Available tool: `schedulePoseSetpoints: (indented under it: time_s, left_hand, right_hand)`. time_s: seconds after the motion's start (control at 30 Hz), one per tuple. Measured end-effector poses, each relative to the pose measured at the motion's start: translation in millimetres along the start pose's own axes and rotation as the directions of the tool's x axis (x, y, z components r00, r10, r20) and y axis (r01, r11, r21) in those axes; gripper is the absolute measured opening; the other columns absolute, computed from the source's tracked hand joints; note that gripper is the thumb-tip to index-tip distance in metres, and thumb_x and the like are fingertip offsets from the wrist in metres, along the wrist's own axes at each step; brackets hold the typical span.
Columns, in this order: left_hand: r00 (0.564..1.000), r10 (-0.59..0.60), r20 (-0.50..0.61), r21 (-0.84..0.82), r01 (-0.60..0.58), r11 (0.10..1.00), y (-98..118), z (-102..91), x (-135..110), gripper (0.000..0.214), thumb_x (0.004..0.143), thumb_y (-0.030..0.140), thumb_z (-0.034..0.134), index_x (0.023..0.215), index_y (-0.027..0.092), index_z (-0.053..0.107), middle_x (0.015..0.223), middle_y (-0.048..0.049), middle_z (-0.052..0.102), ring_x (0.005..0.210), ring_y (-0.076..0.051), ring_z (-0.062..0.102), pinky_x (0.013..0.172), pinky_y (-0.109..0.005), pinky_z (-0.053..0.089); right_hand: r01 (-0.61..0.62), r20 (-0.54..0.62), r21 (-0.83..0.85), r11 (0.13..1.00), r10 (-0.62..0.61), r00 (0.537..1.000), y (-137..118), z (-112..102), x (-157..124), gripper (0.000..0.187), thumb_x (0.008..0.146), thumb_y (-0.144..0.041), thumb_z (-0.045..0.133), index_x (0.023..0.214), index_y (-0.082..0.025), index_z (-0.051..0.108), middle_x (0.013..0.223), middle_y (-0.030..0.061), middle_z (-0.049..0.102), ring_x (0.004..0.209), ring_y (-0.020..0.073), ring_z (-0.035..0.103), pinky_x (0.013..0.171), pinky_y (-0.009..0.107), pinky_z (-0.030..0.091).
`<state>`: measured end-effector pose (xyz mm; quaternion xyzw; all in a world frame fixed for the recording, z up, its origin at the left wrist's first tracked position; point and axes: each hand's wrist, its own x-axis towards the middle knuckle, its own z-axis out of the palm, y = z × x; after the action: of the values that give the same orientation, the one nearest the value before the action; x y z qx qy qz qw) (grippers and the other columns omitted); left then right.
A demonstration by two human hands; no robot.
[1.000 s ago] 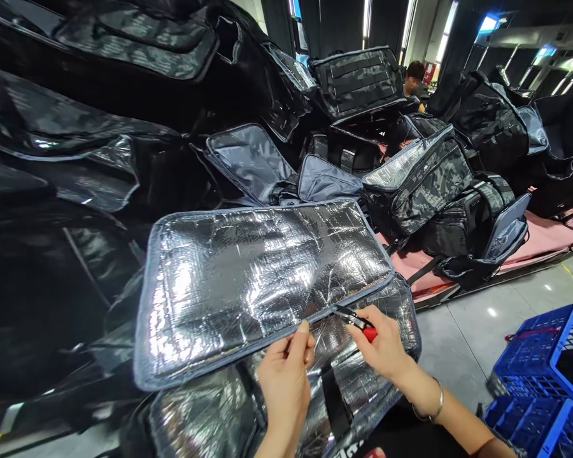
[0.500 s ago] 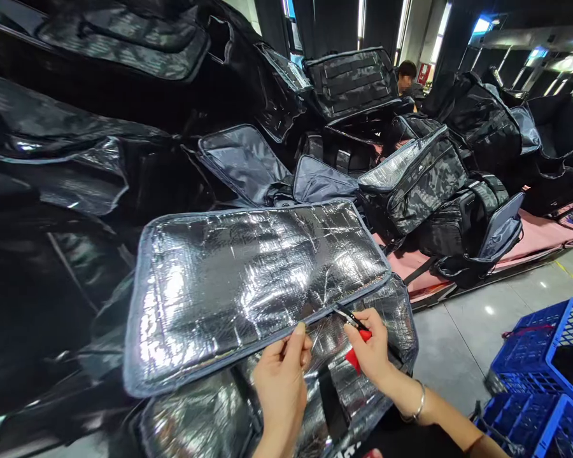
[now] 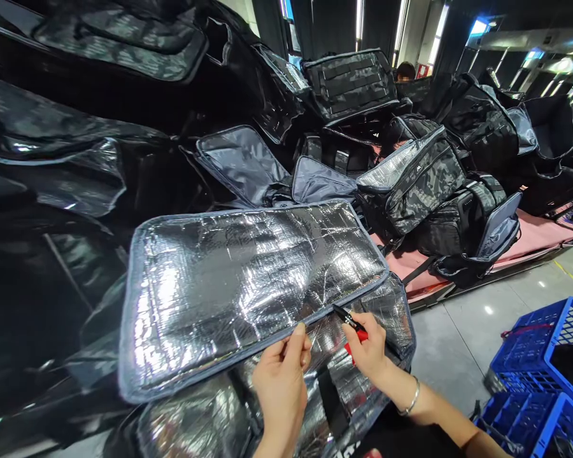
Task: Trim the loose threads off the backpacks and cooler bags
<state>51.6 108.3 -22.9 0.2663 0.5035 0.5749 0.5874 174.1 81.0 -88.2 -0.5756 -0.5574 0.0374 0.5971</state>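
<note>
Snips (image 3: pixel 347 316) clamped in the right hand (image 3: pixel 371 346) point far-left to the near edge of the silver panel (image 3: pixel 248 280), lying lengthwise left to right, just right of the left hand (image 3: pixel 281 369) pinching that edge.

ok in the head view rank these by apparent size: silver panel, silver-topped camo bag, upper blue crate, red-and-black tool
1. silver panel
2. silver-topped camo bag and upper blue crate: too close to rank, crate cut off by the frame
3. red-and-black tool, partly hidden by right hand
</note>
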Motion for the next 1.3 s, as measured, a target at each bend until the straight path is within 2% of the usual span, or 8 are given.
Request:
schedulePoseSetpoints:
  time_s: [0.07,0.17,0.3,0.5,0.6,1.1,1.3]
  left_hand:
    - [1.000,-0.001,-0.008,-0.003,0.001,1.000,0.1,0.3,0.4,0.033,0.058,0.036,0.077,0.058,0.013,0.054,0.051,0.0047,0.050,0.044,-0.004,0.034,0.042,-0.018,0.025]
    - [1.000,-0.003,-0.017,-0.005,0.003,1.000,0.1,0.4,0.6,0.033,0.058,0.037,0.077,0.059,0.013,0.054,0.051,0.0047,0.050,0.044,-0.004,0.034,0.042,-0.018,0.024]
    - [1.000,0.001,0.001,0.002,-0.001,1.000,1.2,-0.2,-0.8,0.034,0.058,0.038,0.077,0.060,0.013,0.054,0.052,0.0045,0.050,0.044,-0.004,0.034,0.041,-0.018,0.024]
    - [1.000,-0.005,0.012,-0.002,0.005,1.000,0.8,-1.1,-2.0,0.035,0.058,0.039,0.077,0.061,0.013,0.055,0.053,0.0047,0.050,0.044,-0.004,0.034,0.042,-0.017,0.025]
    - [1.000,-0.011,0.010,-0.001,0.011,1.000,-0.4,-1.6,-1.8,0.034,0.057,0.039,0.077,0.062,0.013,0.055,0.053,0.0042,0.051,0.044,-0.004,0.034,0.042,-0.018,0.025]
    - [0.999,0.025,0.022,0.027,-0.026,0.999,-2.9,-4.2,-0.2,0.036,0.058,0.042,0.076,0.061,0.013,0.054,0.052,0.0040,0.050,0.043,-0.004,0.034,0.041,-0.018,0.025]
    - [1.000,0.005,0.016,0.002,-0.005,1.000,-2.8,-3.7,-0.9,0.037,0.057,0.042,0.076,0.062,0.013,0.054,0.052,0.0040,0.050,0.043,-0.004,0.033,0.041,-0.018,0.025]
  right_hand:
    - [0.038,-0.007,-0.042,0.998,-0.039,0.999,-1.1,-1.2,2.1,0.012,0.087,-0.025,0.052,0.095,-0.017,0.056,0.075,0.0040,0.065,0.066,0.0151,0.062,0.062,0.025,0.048]
    - [0.010,0.023,-0.041,0.999,-0.009,1.000,-4.6,-4.8,5.3,0.012,0.088,-0.027,0.051,0.092,-0.017,0.057,0.072,0.0033,0.064,0.063,0.0145,0.062,0.060,0.024,0.048]
    - [-0.033,0.149,-0.010,0.999,0.034,0.988,-12.9,-11.9,11.2,0.015,0.087,-0.031,0.051,0.092,-0.018,0.056,0.072,0.0020,0.063,0.062,0.0135,0.060,0.059,0.023,0.046]
    - [-0.003,0.320,-0.015,1.000,0.008,0.948,-27.1,-20.6,23.6,0.018,0.086,-0.034,0.051,0.092,-0.018,0.056,0.076,0.0020,0.063,0.065,0.0136,0.059,0.061,0.023,0.045]
    - [0.010,0.367,-0.025,1.000,0.000,0.930,-30.5,-22.6,28.4,0.018,0.087,-0.034,0.050,0.093,-0.018,0.057,0.077,0.0022,0.063,0.067,0.0139,0.059,0.062,0.023,0.044]
    - [0.138,0.389,-0.056,0.989,-0.106,0.915,-29.2,-12.6,26.6,0.021,0.090,-0.034,0.044,0.098,-0.019,0.056,0.082,0.0055,0.066,0.072,0.0172,0.061,0.063,0.027,0.047]
    - [0.075,0.354,-0.001,0.997,-0.070,0.933,-30.3,-11.3,26.6,0.019,0.089,-0.034,0.048,0.092,-0.019,0.059,0.077,0.0034,0.066,0.066,0.0149,0.060,0.060,0.025,0.046]
